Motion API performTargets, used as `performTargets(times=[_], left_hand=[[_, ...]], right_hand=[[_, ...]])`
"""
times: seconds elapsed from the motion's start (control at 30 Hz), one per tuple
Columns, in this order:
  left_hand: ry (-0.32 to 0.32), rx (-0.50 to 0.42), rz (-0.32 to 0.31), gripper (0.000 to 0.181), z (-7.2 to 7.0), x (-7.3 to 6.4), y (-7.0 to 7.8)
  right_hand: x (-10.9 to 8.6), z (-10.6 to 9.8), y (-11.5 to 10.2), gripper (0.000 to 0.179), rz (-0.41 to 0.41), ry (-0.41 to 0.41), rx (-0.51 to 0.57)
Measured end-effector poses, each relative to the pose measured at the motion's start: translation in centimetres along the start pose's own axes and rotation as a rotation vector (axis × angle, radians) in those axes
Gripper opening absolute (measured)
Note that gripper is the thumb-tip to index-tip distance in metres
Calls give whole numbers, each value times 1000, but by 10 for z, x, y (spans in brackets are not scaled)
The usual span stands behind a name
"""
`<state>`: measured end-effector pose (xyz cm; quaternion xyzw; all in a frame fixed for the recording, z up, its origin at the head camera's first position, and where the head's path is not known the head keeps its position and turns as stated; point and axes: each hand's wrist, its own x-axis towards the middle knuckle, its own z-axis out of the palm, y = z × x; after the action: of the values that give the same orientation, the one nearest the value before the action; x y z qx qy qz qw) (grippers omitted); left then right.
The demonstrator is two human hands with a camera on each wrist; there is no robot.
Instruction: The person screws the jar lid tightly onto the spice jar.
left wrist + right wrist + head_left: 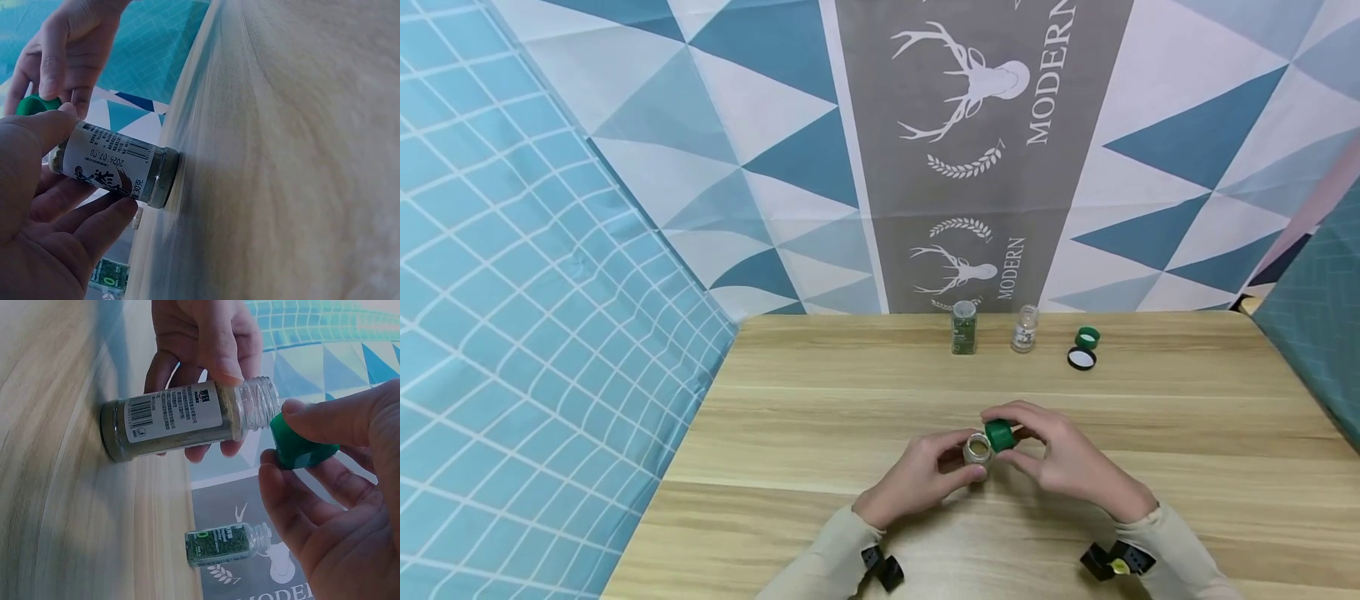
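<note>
A glass spice jar [181, 419] with a white label and brownish-grey powder stands upright on the table, its threaded mouth uncovered. My left hand [925, 472] grips it around the side, thumb on one side and fingers on the other. A green cap [1000, 435] is pinched between the thumb and fingers of my right hand [1063, 454]. In the right wrist view the green cap [300, 445] is tilted right beside the jar's rim; whether they touch I cannot tell.
At the table's back edge stand a jar of green flakes [964, 329] and a nearly clear glass jar [1025, 330]. To their right lie another green cap [1087, 337] and a black-rimmed lid [1082, 358]. Patterned cloth [775, 167] hangs behind the wooden table [820, 392].
</note>
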<state>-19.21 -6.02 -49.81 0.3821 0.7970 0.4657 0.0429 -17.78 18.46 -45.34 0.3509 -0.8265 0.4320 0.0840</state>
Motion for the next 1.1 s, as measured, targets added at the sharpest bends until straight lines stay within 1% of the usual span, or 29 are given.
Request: performTargets(times=[0.27, 0.53, 0.73, 0.93, 1.1], left_hand=[[-3, 13, 10, 44, 0, 1, 0], [-1, 15, 26, 34, 0, 0, -1], [-6, 8, 20, 32, 0, 1, -1], [-6, 11, 32, 34, 0, 0, -1], [-8, -3, 35, 37, 1, 0, -1]], right_hand=[[3, 2, -3, 58, 25, -15, 26], [6, 9, -4, 49, 31, -30, 41], [7, 14, -2, 48, -2, -21, 11], [6, 16, -2, 50, 1, -25, -37], [5, 17, -1, 48, -1, -41, -34]])
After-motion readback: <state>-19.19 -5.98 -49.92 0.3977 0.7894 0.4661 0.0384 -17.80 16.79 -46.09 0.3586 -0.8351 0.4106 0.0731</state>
